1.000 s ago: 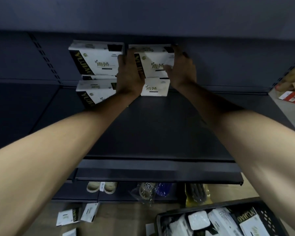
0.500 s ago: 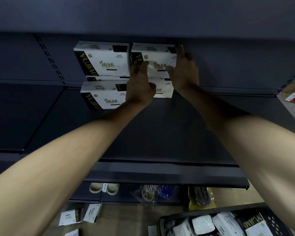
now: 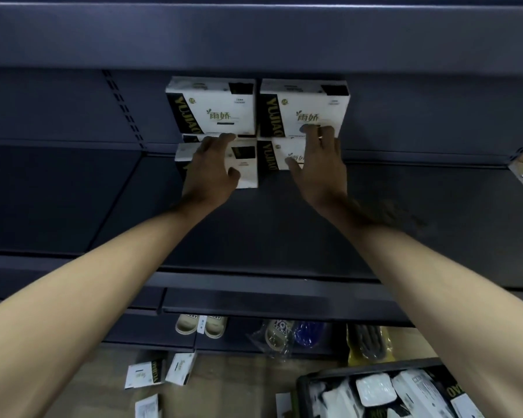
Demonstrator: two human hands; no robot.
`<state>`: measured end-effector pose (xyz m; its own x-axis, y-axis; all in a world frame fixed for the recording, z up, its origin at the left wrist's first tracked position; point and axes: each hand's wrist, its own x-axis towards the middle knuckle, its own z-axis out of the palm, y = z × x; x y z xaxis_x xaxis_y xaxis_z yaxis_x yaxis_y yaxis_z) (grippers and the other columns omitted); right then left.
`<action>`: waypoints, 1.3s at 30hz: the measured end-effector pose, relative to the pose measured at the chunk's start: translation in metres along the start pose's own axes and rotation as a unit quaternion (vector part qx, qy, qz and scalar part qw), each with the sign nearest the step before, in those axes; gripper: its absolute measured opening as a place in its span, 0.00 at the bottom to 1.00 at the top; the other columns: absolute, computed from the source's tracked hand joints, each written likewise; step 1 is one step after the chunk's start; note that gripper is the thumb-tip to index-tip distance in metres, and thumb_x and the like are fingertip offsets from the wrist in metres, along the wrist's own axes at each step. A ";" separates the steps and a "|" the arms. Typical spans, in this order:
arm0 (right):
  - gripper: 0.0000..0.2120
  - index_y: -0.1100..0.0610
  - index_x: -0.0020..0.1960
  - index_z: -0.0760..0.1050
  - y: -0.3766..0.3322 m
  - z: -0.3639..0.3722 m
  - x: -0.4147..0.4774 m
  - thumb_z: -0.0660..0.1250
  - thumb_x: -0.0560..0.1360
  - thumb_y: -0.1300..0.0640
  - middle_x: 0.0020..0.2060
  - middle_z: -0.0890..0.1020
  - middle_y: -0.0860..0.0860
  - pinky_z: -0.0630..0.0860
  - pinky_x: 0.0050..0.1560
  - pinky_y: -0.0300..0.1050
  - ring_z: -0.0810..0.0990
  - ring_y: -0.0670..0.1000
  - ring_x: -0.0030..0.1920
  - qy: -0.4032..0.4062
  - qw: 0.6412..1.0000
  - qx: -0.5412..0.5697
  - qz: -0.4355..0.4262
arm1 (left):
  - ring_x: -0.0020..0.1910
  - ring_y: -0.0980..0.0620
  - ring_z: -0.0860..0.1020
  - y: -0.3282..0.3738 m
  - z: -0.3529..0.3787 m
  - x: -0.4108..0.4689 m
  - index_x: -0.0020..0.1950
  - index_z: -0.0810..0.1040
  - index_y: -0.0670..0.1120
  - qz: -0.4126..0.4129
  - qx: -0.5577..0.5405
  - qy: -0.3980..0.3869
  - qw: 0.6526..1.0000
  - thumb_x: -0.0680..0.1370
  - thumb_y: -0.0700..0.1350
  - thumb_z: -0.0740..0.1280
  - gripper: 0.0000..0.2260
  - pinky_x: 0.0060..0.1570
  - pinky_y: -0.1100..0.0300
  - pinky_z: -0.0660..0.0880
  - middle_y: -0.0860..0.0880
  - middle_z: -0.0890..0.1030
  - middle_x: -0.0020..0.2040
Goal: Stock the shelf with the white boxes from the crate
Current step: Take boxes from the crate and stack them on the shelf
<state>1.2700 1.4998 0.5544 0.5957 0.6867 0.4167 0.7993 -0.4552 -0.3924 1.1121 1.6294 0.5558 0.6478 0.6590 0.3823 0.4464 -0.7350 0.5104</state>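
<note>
where the shelf (image 3: 284, 224) meets its back panel, four white boxes sit as two stacks of two, side by side near the middle of the back edge: upper left box (image 3: 212, 107), upper right box (image 3: 305, 107), lower left box (image 3: 248, 164), lower right box (image 3: 280, 155). the left hand (image 3: 212, 167) lies spread over the lower left box, fingers loose and flat, gripping nothing. the right hand (image 3: 317, 167) is held apart from it, its straight fingers touching the fronts of the right stack, thumb out, also clasping nothing. both look to be squaring the stacks.

low at the right, the crate (image 3: 303, 393) holds more boxes (image 3: 417, 390). a few loose boxes (image 3: 145, 374) lie on the floor, and slippers (image 3: 201, 325) sit under the lowest shelf.

the boxes look like light, stiff card with smooth printed faces, likely to slide easily and to dent at the corners. best taken by the two side faces, palms flat, and pushed home from the front face.
</note>
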 end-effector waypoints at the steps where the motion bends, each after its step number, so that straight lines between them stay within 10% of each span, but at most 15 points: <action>1: 0.27 0.56 0.73 0.64 -0.005 0.003 -0.002 0.69 0.77 0.54 0.69 0.65 0.57 0.78 0.55 0.55 0.67 0.59 0.68 -0.016 1.000 0.005 -0.005 | 0.63 0.44 0.72 -0.007 -0.005 -0.003 0.73 0.69 0.45 -0.004 0.008 -0.001 1.000 0.74 0.37 0.69 0.27 0.57 0.55 0.71 0.41 0.73 0.65; 11: 0.29 0.53 0.76 0.62 -0.035 0.023 -0.006 0.68 0.78 0.55 0.65 0.74 0.59 0.73 0.62 0.53 0.73 0.60 0.65 -0.136 0.986 0.083 -0.040 | 0.65 0.41 0.69 -0.054 -0.025 -0.009 0.71 0.70 0.51 -0.095 0.017 0.003 0.995 0.72 0.42 0.72 0.28 0.61 0.45 0.74 0.42 0.69 0.66; 17: 0.32 0.52 0.79 0.59 -0.059 0.046 -0.006 0.68 0.79 0.57 0.69 0.74 0.57 0.70 0.69 0.55 0.72 0.57 0.69 -0.159 0.980 0.123 -0.012 | 0.58 0.62 0.68 -0.074 -0.019 -0.011 0.72 0.68 0.54 -0.134 -0.098 0.005 0.986 0.74 0.41 0.72 0.28 0.59 0.69 0.65 0.48 0.75 0.68; 22: 0.28 0.53 0.77 0.63 -0.057 0.046 -0.016 0.67 0.79 0.56 0.66 0.77 0.56 0.71 0.66 0.50 0.74 0.54 0.67 -0.100 0.988 0.117 0.004 | 0.63 0.52 0.74 -0.066 -0.013 -0.017 0.71 0.70 0.51 -0.104 -0.107 0.012 0.989 0.74 0.41 0.71 0.26 0.58 0.64 0.68 0.47 0.77 0.66; 39: 0.25 0.49 0.71 0.69 0.149 -0.080 -0.052 0.71 0.76 0.52 0.59 0.81 0.52 0.75 0.55 0.49 0.80 0.56 0.58 0.005 0.997 0.030 0.071 | 0.64 0.47 0.74 0.143 0.113 -0.024 0.72 0.68 0.49 -0.007 -0.134 -0.051 0.990 0.74 0.39 0.70 0.27 0.64 0.49 0.74 0.45 0.77 0.64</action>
<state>1.3642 1.3510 0.5404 0.7038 0.6117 0.3612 0.7004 -0.5126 -0.4966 1.2302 1.4901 0.5326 0.7081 0.6392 0.3002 0.2857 -0.6481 0.7059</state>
